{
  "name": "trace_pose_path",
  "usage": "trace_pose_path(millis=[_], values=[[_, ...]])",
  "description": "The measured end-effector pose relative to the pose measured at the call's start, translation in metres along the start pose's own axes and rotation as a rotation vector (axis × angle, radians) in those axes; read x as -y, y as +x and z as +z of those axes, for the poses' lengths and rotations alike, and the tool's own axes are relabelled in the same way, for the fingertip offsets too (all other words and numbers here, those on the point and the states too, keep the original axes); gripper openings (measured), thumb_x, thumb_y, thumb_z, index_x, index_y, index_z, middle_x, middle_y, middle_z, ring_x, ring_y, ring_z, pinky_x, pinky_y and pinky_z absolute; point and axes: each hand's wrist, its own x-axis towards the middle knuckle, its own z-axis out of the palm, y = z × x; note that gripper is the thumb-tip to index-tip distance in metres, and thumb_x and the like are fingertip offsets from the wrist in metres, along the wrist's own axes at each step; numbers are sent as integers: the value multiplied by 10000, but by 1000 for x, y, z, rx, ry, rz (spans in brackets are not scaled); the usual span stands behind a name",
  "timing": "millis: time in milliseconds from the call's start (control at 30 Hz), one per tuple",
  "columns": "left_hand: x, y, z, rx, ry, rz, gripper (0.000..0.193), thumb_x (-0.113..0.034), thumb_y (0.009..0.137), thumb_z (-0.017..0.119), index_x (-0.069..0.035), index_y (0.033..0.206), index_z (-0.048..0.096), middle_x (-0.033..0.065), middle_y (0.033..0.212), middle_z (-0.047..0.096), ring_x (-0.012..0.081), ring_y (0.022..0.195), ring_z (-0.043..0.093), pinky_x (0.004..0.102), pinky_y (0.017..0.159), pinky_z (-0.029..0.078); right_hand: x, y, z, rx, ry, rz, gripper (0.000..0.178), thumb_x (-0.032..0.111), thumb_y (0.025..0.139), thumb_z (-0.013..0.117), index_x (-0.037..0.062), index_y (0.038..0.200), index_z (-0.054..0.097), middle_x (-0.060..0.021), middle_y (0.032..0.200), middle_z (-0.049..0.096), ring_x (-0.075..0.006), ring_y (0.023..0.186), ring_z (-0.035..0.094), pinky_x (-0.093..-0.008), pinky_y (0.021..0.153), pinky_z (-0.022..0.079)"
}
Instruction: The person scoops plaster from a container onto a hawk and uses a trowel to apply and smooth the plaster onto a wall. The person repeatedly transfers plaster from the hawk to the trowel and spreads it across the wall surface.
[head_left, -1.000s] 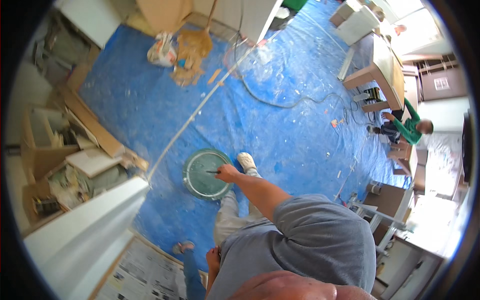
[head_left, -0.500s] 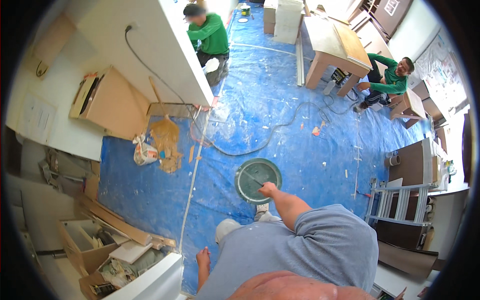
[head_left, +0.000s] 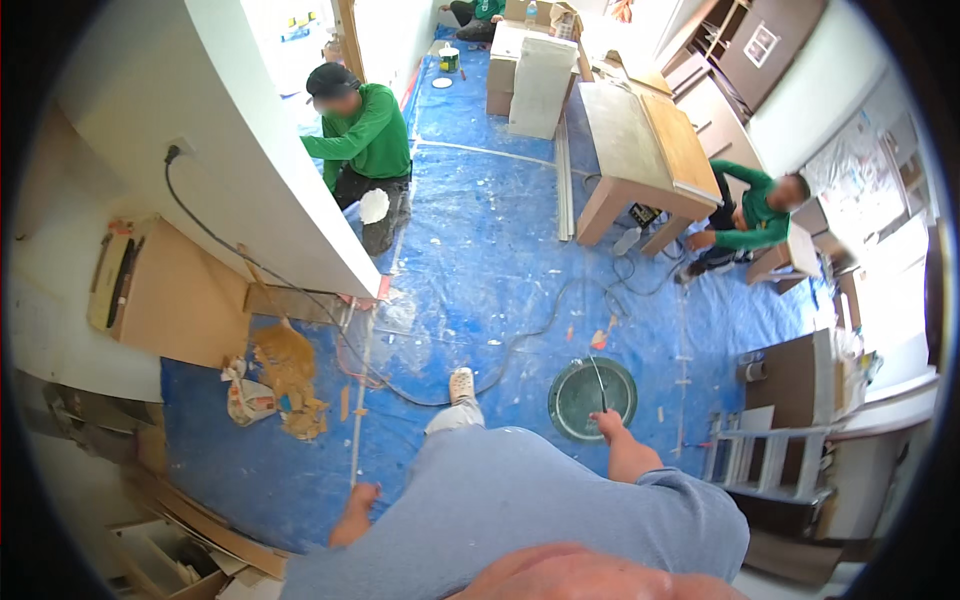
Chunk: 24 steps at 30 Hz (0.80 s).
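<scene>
My right hand is closed around the thin handle of a dark green round bucket, in front of me at the right. Its top faces up to me, and the handle's pale wire runs forward from my fist across it. I cannot make out what is inside. My left hand hangs low beside my body at the left, over the blue sheeting. It holds nothing, and its fingers are loosely bent and partly apart. My left foot in a light shoe steps forward between the two hands.
A black cable crosses the floor ahead of my shoe. Beyond it stands a wooden table, with a seated person beside it. Another person kneels by the white wall. A broom, a bag and a ladder are nearby.
My right hand and the bucket have swung from the middle to the right. My left foot has come forward, and my left hand has moved left. The kneeling person appears nearer.
</scene>
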Motion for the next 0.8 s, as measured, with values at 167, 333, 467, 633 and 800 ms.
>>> trace_pose_path(millis=[167, 333, 467, 633, 800], values=[[-151, 197, -200, 3, -113, 29, 495, -460, 981, 481, -61, 802, 713, 211, 905, 707, 402, 836, 674, 512, 792, 509, 40, 16, -64, -423, 78, 238, 573, 231, 829, 764, -25, 1307, 578, -196, 1184, 650, -309, 1037, 618, -449, 773, 514], [-335, 301, -409, -259, -490, 327, 438, -408, 916, 658, -36, 685, 651, 110, 647, 592, 206, 634, 563, 388, 620, 436, 86, 35, -129, -205, 37, 431, 408, 219, 843, 741, -48, 1145, 684, -224, 1053, 655, -340, 874, 669, -464, 643, 549], [-410, 366, -488, -256, -339, 365, 450, -413, 917, 657, -35, 672, 661, 117, 631, 591, 219, 631, 570, 401, 621, 435, 149, 80, -151, -252, 110, 475, 352, 221, 849, 741, -59, 1050, 673, -198, 850, 606, -318, 669, 602, -463, 531, 503], [-410, 474, -506, -212, -258, 166, 403, -376, 916, 669, -14, 742, 702, 136, 757, 696, 261, 765, 672, 372, 731, 503, 232, 178, -168, 223, -32, 91, 401, 209, 842, 750, -80, 1091, 627, -185, 792, 577, -286, 558, 544, -448, 465, 443], [-446, 488, -566, -94, -240, 133, 435, -410, 909, 655, -17, 728, 708, 135, 762, 703, 286, 758, 672, 400, 740, 509, 326, 291, -144, 175, -158, 20, 502, 219, 842, 745, -91, 1205, 591, -205, 974, 632, -298, 624, 594, -438, 513, 468]])
